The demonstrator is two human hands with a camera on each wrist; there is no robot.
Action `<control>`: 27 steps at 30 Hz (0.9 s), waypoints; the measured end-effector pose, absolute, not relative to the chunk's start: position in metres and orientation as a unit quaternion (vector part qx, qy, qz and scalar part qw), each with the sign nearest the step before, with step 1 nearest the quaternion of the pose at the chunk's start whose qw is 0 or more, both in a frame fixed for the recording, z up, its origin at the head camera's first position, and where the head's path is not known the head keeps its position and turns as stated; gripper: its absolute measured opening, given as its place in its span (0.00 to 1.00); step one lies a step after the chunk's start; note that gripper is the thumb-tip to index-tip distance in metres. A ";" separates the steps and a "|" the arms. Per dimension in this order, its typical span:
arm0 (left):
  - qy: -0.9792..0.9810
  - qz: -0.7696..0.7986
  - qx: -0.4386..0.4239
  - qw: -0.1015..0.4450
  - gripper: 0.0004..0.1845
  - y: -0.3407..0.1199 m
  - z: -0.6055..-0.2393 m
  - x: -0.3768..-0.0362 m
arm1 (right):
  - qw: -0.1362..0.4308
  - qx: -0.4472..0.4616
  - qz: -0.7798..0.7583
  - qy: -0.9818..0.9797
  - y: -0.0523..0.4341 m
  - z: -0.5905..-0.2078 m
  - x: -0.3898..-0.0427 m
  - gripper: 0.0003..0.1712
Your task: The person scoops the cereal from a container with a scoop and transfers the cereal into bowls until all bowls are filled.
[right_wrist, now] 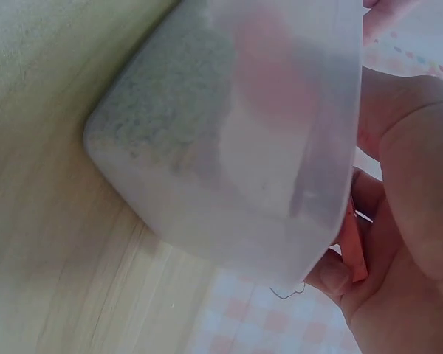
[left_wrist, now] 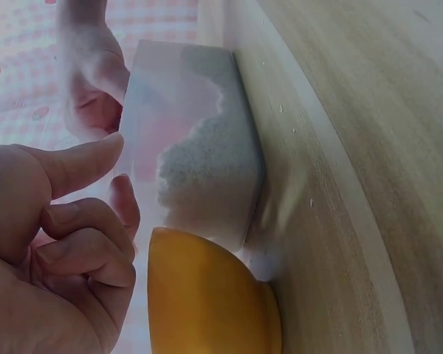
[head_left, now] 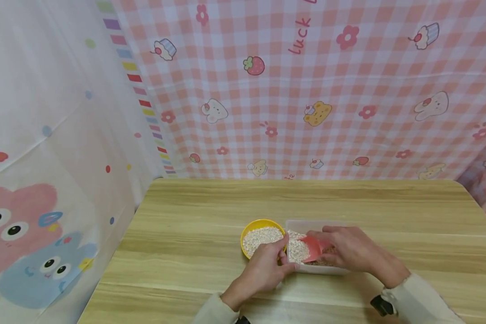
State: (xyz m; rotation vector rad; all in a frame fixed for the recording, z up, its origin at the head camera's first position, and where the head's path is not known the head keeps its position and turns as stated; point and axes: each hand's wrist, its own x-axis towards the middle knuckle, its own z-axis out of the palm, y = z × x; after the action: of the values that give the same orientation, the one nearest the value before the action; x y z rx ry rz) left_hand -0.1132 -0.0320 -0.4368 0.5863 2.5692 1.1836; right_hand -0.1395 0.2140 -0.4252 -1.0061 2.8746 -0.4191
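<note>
Right hand (head_left: 348,252) is pinching the small red plastic scoop (head_left: 313,248) in the clear plastic tub (head_left: 324,269) of loose grain; left hand (head_left: 267,265) is gripping the tub's near corner. Grain is probably spill-prone; hold scoop level by handle.

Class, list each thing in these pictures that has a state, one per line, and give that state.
yellow bowl: upright on the table, filled with pale grain.
clear plastic tub: upright beside the bowl, partly filled with grain.
red scoop: inside the tub, held.
right hand: grips the scoop.
left hand: fingers curled, at the tub's near rim beside the bowl.
</note>
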 end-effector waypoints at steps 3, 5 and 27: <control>0.882 0.405 0.209 0.120 0.40 -0.032 -0.437 -0.114 | 0.035 -0.326 -0.136 0.935 0.214 -0.425 -0.139 0.32; 0.883 0.402 0.214 0.115 0.40 -0.033 -0.437 -0.115 | 0.035 -0.325 -0.137 0.935 0.213 -0.425 -0.139 0.32; 0.892 0.382 0.221 0.099 0.39 -0.034 -0.438 -0.117 | 0.010 -0.311 -0.169 0.935 0.226 -0.426 -0.134 0.31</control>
State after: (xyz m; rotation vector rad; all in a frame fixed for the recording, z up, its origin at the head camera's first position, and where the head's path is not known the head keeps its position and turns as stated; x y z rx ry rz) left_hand -0.1174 -0.0343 -0.4379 0.6532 2.6370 1.1308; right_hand -0.1336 0.2261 -0.4255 -0.9697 2.9206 -0.5292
